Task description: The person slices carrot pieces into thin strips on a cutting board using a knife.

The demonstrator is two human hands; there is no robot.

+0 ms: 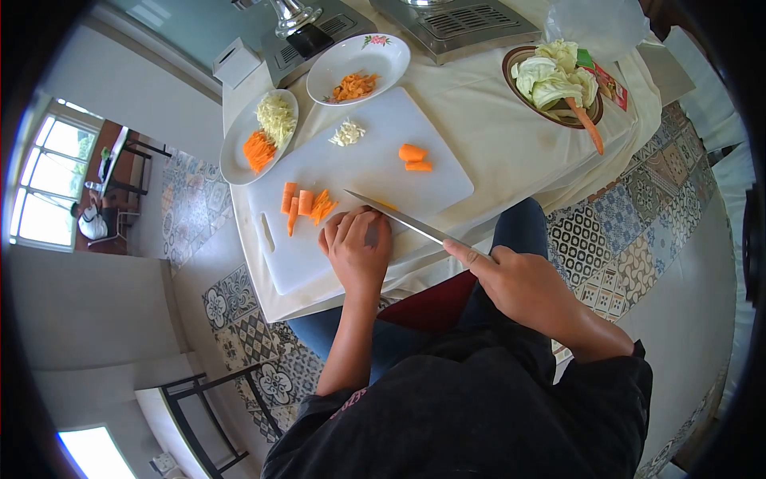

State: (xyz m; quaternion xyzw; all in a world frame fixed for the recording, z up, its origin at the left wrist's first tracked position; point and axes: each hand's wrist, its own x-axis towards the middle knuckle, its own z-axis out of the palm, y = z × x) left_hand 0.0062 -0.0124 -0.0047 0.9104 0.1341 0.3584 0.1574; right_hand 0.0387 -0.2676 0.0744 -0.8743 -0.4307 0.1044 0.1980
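My right hand (523,287) is wrapped around the handle of a kitchen knife (411,221). The blade points up and left over the white cutting board (447,180). My left hand (357,246) is closed, its curled fingers pressed down beside the blade on a carrot piece (386,205), which is mostly hidden; a bit of orange shows past the knife. Left of these fingers lie carrot chunks (289,197) and thin carrot strips (322,207). Two larger carrot pieces (413,157) sit on the board's right side. Chopped white bits (348,132) form a small pile near its far edge.
An oval plate (229,169) with shredded carrot and cabbage stands left. A flowered bowl (395,70) holds carrot shreds. At right, a brown-rimmed plate (511,62) carries cabbage and a carrot (585,126). Stoves (455,32) line the back. A person (93,222) sits far left.
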